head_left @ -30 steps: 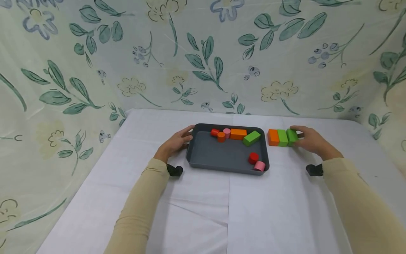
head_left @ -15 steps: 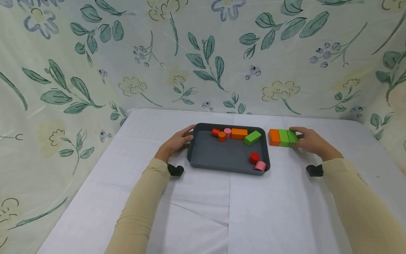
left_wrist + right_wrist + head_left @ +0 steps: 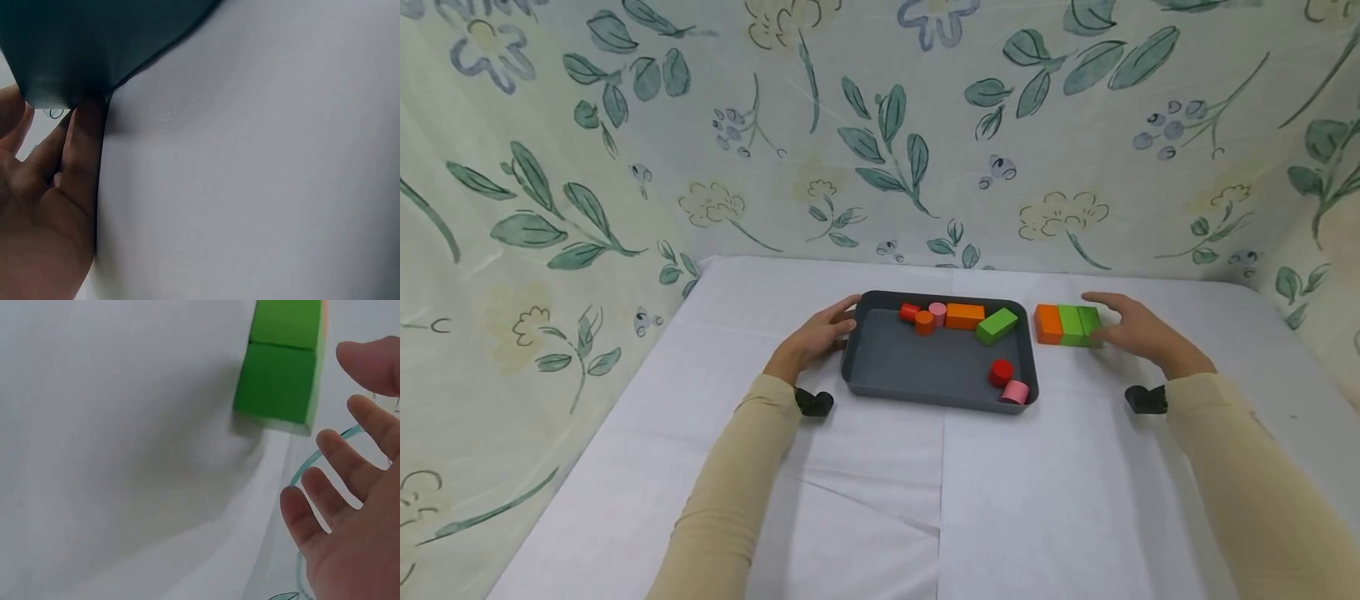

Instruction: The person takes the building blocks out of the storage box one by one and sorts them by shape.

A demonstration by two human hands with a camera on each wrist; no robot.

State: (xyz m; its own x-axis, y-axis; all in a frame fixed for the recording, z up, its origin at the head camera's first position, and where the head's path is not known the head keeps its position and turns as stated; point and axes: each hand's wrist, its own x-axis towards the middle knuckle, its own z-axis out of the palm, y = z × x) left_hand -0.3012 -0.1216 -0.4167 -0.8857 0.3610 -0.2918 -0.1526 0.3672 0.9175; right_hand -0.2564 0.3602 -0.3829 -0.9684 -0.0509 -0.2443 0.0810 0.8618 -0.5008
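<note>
A dark grey tray (image 3: 925, 367) lies on the white cloth. My left hand (image 3: 811, 340) touches its left side; in the left wrist view straight fingers (image 3: 82, 150) reach the tray's dark side (image 3: 62, 56), their tips partly hidden. To the right of the tray, an orange block (image 3: 1048, 324) and two green blocks (image 3: 1070, 326) stand side by side in a row. My right hand (image 3: 1138, 333) is spread beside the row's right end, holding nothing. In the right wrist view the fingers (image 3: 340, 465) are apart from the end green block (image 3: 277, 381).
Inside the tray lie an orange block (image 3: 964, 316), a green block (image 3: 997, 326) set at an angle, and several red, orange and pink cylinders. The red cylinder (image 3: 1001, 373) and pink cylinder (image 3: 1016, 392) are near its front right corner. A floral curtain (image 3: 880, 150) hangs behind the table.
The right hand pushed the end green block left until it met the other green block, then let go and spread its fingers. The left hand and tray have hardly moved.
</note>
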